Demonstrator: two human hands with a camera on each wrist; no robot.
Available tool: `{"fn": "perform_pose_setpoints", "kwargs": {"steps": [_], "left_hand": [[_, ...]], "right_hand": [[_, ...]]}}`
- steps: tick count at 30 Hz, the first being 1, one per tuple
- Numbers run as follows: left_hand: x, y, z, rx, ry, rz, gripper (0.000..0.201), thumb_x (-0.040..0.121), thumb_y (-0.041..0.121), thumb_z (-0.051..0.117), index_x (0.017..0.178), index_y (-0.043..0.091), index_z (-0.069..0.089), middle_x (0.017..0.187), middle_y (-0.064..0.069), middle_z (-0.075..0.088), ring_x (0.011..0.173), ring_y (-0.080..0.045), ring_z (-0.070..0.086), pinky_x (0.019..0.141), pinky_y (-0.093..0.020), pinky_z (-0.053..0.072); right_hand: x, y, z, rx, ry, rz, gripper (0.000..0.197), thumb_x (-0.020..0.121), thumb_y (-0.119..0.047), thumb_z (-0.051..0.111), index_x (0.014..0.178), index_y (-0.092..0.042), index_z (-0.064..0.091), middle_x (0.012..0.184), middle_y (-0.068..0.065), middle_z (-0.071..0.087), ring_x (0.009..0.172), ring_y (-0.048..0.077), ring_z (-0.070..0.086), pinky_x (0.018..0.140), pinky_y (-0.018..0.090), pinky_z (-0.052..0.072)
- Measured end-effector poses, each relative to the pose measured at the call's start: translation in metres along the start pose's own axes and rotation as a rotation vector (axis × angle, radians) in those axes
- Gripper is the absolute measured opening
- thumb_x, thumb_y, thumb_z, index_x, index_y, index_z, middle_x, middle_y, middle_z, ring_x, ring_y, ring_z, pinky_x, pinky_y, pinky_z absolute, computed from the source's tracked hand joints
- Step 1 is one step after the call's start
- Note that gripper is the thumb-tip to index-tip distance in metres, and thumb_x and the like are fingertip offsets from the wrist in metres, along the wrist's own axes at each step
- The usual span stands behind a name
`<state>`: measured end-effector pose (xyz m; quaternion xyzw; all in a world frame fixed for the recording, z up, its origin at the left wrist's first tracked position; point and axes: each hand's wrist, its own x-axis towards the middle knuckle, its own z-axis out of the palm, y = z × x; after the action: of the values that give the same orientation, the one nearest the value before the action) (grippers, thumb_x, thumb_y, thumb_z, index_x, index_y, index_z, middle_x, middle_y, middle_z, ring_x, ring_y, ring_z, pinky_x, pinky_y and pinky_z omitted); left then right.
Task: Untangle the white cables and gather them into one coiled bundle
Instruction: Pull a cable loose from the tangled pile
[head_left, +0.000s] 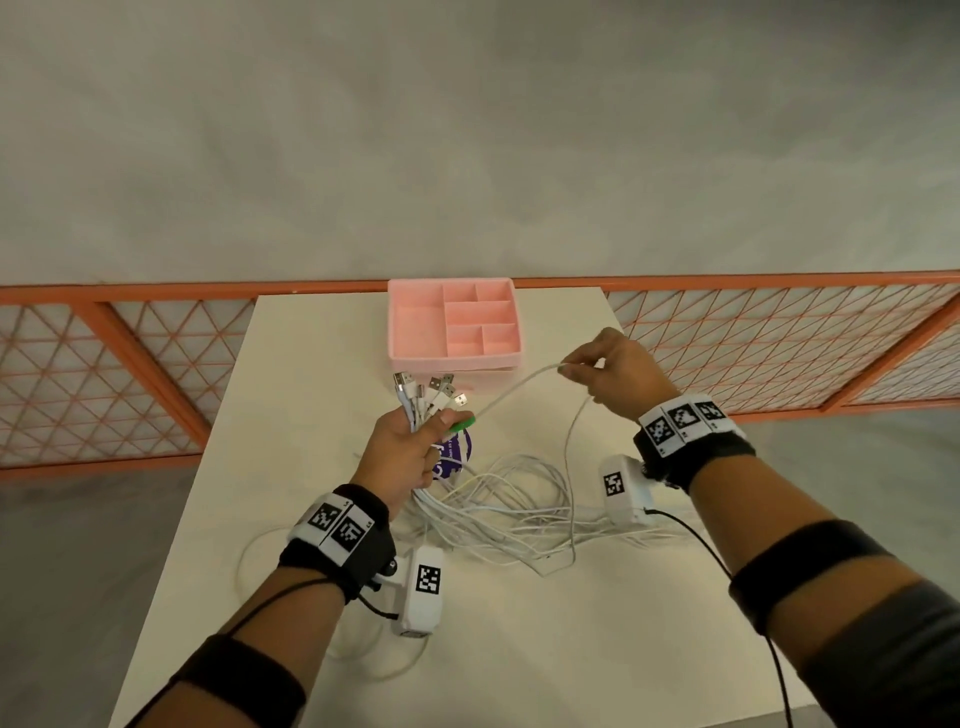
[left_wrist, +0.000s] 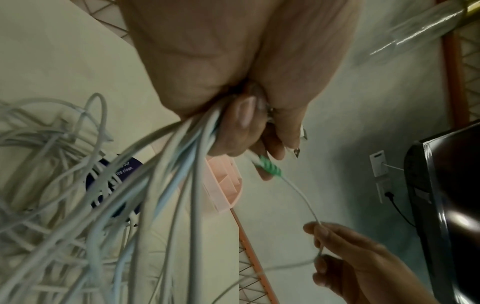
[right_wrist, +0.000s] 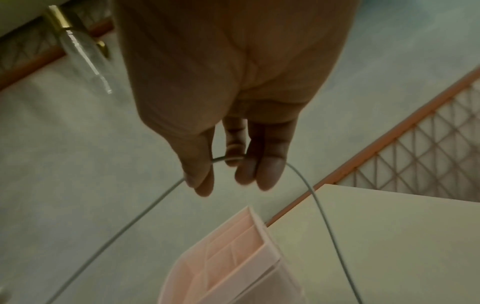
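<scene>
Up above the cream tabletop (head_left: 519, 649), the left hand (head_left: 410, 447) is closed in a fist around a bunch of thin white cables (head_left: 415, 410), their metal USB plugs (head_left: 431, 387) fanning out above the fingers. A green-collared cable end (head_left: 462, 423) sticks out beside its thumb, seen close in the left wrist view (left_wrist: 270, 167). From that collar one single white cable (head_left: 514, 387) runs across to the right hand (head_left: 618, 371), which pinches it between thumb and fingertips (right_wrist: 270, 170), raised clear of the tabletop; the cable then drops from that hand toward the pile. Below the left fist, the remaining cable lengths (head_left: 519, 514) lie in a loose tangle on the tabletop, partly over a purple round label (head_left: 454, 454). Beyond the hands, at the far edge, stands a pink plastic organiser tray with compartments (head_left: 402, 343).
</scene>
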<state>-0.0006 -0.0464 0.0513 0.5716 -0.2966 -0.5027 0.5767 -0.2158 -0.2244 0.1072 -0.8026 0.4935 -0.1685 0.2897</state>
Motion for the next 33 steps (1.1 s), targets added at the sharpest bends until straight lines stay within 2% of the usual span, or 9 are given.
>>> {"fn": "perform_pose_setpoints", "kwargs": {"steps": [3,5,10,14,17,21,23,26,33], "left_hand": [[-0.001,0.003,-0.002,-0.027,0.016,0.004,0.027,0.099,0.028,0.057,0.085,0.012,0.073,0.099,-0.008,0.074,0.044,-0.01,0.021,0.049,-0.031,0.013],[-0.001,0.004,-0.005,-0.087,0.062,-0.009,0.026,0.099,0.027,0.057,0.081,0.011,0.068,0.073,-0.007,0.064,0.042,-0.009,0.024,0.045,-0.025,0.015],[-0.002,0.017,-0.004,-0.295,0.12,0.004,0.025,0.101,0.03,0.053,0.084,0.011,0.056,0.052,0.006,0.032,0.041,-0.005,0.024,0.036,-0.017,0.02],[-0.001,0.037,0.01,-0.382,0.082,0.06,0.026,0.102,0.031,0.051,0.085,0.012,0.056,0.053,0.006,0.031,0.041,-0.005,0.022,0.036,-0.017,0.021],[0.002,0.05,0.023,-0.387,0.067,0.101,0.025,0.102,0.033,0.051,0.087,0.012,0.056,0.054,0.006,0.03,0.043,-0.006,0.022,0.037,-0.018,0.021],[0.005,0.062,0.039,-0.395,0.053,0.139,0.026,0.101,0.035,0.052,0.089,0.012,0.055,0.055,0.005,0.029,0.043,-0.007,0.021,0.037,-0.019,0.021],[0.004,0.066,0.041,-0.412,0.047,0.145,0.027,0.102,0.035,0.052,0.088,0.013,0.055,0.054,0.005,0.029,0.043,-0.006,0.021,0.037,-0.019,0.02],[0.001,0.068,0.032,-0.429,0.074,0.173,0.027,0.102,0.035,0.051,0.085,0.014,0.056,0.053,0.006,0.029,0.042,-0.005,0.021,0.037,-0.019,0.02],[0.006,0.076,-0.023,-0.619,0.226,0.25,0.028,0.102,0.038,0.05,0.082,0.02,0.055,0.052,0.009,0.031,0.042,-0.005,0.021,0.036,-0.019,0.022]], "right_hand": [[0.001,0.03,-0.02,0.041,0.16,0.114,0.021,0.091,-0.034,0.067,0.102,-0.018,0.075,0.106,0.006,0.057,0.072,0.02,0.066,0.056,0.024,0.054],[-0.003,0.054,-0.036,0.14,0.336,0.236,0.023,0.093,-0.032,0.064,0.108,-0.017,0.073,0.103,0.012,0.066,0.065,0.019,0.069,0.047,0.018,0.048],[-0.01,0.116,-0.061,0.517,0.698,0.716,0.048,0.094,-0.023,0.052,0.141,-0.017,0.048,0.121,0.01,0.064,0.101,0.027,0.066,0.089,0.04,0.054],[-0.011,0.106,-0.044,0.625,0.586,0.713,0.083,0.082,-0.038,0.064,0.152,-0.019,0.023,0.132,0.012,0.057,0.111,0.031,0.063,0.094,0.052,0.052],[-0.031,0.025,-0.014,0.708,0.358,0.351,0.059,0.092,-0.034,0.066,0.143,-0.012,0.044,0.118,0.007,0.066,0.101,0.027,0.068,0.09,0.046,0.054],[-0.056,-0.055,0.039,0.6,-0.34,-0.05,0.042,0.084,-0.036,0.075,0.122,-0.023,0.063,0.104,0.0,0.074,0.101,0.016,0.069,0.094,0.034,0.054],[-0.065,-0.076,0.073,0.41,-0.538,-0.152,0.02,0.083,-0.032,0.077,0.095,-0.02,0.068,0.084,-0.005,0.071,0.077,0.007,0.066,0.077,0.022,0.051],[-0.068,-0.08,0.11,0.222,-0.429,-0.176,0.036,0.092,-0.031,0.065,0.073,-0.002,0.057,0.066,0.012,0.057,0.058,0.016,0.05,0.062,0.035,0.043],[-0.06,0.004,0.12,-0.283,-0.379,-0.038,0.039,0.097,-0.049,0.048,0.07,-0.021,0.052,0.072,0.003,0.059,0.068,0.025,0.057,0.063,0.03,0.04]]}}
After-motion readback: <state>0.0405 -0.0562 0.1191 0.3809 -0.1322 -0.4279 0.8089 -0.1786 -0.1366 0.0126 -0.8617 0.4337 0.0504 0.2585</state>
